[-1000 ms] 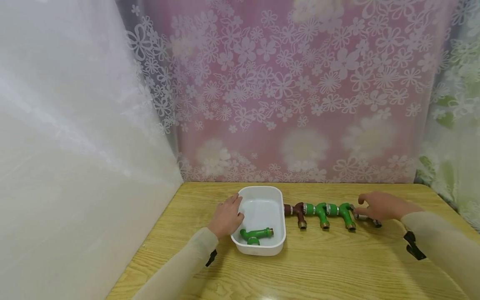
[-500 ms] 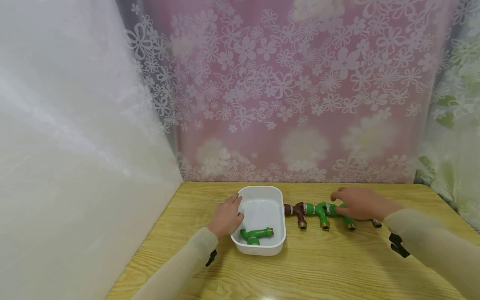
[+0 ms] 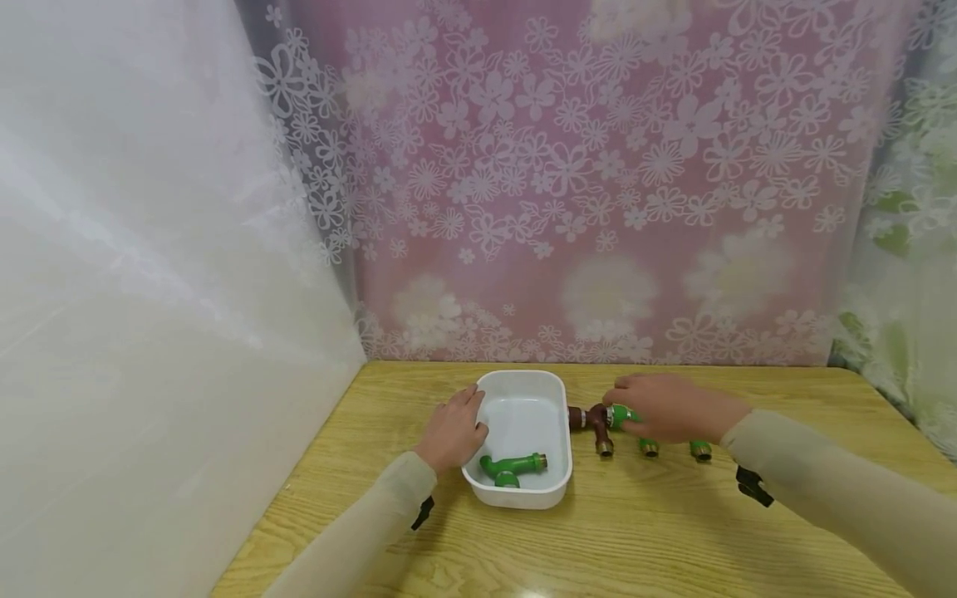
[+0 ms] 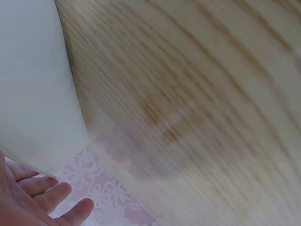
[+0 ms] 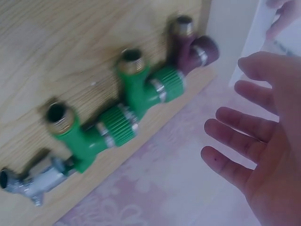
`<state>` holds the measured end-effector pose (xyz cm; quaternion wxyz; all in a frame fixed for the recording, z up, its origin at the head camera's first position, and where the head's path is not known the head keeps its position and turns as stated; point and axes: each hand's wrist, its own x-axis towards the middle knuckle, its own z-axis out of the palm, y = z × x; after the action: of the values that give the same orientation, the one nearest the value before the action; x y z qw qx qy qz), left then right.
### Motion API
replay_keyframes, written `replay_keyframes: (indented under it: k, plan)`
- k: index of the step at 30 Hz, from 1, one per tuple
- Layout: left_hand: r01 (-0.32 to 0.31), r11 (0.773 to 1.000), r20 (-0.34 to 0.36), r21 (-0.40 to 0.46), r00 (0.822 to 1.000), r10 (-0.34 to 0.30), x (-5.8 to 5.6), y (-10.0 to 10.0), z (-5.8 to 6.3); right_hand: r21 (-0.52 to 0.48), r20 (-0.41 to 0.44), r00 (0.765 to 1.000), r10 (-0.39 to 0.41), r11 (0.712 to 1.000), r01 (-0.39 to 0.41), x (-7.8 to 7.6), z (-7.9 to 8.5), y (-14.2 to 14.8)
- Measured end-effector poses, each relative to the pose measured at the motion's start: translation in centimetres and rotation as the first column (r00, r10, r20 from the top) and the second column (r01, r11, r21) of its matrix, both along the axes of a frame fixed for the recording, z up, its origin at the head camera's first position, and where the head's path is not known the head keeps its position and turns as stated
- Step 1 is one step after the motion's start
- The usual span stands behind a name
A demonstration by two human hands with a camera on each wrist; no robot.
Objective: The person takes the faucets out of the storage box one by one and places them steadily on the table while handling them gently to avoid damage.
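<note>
My left hand [image 3: 450,430] rests at the left rim of a white plastic tub [image 3: 523,497], its fingers loosely extended in the left wrist view. A green tap [image 3: 516,467] lies inside the tub's near end. Right of the tub, a row of taps lies on the table. My right hand [image 3: 673,407] is over that row with fingers spread and nothing in them, overlapping the two green taps in the head view. In the right wrist view the brown tap [image 5: 193,52], two green taps [image 5: 136,87] and a chrome tap [image 5: 40,179] show uncovered.
The wooden table [image 3: 613,531] has its back edge against a pink floral curtain [image 3: 583,208]. A white sheet [image 3: 149,291] hangs on the left and a green-patterned curtain [image 3: 897,274] on the right.
My right hand has moved left along the row, from the chrome tap to the green taps near the brown one. My left hand and the tub have stayed put.
</note>
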<state>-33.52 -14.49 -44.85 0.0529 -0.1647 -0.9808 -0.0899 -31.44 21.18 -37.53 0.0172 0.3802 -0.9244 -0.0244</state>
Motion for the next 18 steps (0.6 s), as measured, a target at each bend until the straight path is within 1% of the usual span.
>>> replay_keyframes:
  k: [3, 10, 15, 18]
  plan:
    - [-0.001, 1.000, 0.001, 0.004, 1.000, 0.001, 0.0, 0.0, -0.1, 0.004, 0.002, 1.000, 0.030, 1.000, -0.030, 0.2, 0.4, -1.5]
    - [-0.005, 1.000, 0.005, -0.006, 1.000, 0.005, -0.2, -0.1, -0.1, -0.024, 0.030, 0.992, 0.125, 0.992, -0.124, 0.4, 1.0, -5.0]
    - [-0.003, 1.000, 0.010, -0.014, 1.000, 0.004, -0.2, -0.1, -0.2, -0.010, 0.050, 0.987, 0.150, 0.989, -0.150, 0.7, 1.4, -7.1]
    - [-0.004, 1.000, 0.007, -0.011, 1.000, 0.004, -0.2, -0.1, -0.2, 0.003, 0.058, 0.983, 0.174, 0.985, -0.174, 0.6, 1.4, -8.2]
